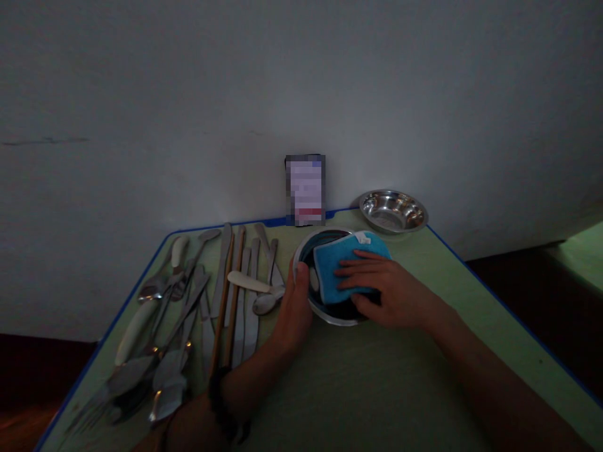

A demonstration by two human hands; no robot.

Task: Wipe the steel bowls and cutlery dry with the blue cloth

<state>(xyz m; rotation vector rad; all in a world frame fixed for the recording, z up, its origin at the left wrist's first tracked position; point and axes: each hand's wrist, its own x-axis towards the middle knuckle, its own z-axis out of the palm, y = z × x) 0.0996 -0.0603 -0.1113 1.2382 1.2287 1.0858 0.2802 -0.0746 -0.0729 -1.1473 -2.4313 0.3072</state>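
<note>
A steel bowl (330, 314) stands in the middle of the green table (367, 389). A blue cloth (336, 263) lies in the bowl. My right hand (391, 289) presses flat on the cloth, with the fingers stretched over it and the thumb under its near edge. My left hand (294, 307) grips the bowl's left rim, thumb at the rim's inside.
Several spoons, knives, forks and chopsticks (207, 301) lie spread over the table's left half. A second, empty steel bowl (393, 210) stands at the far right corner. A small blurred card (305, 189) leans against the white wall. The table's edges are trimmed in blue.
</note>
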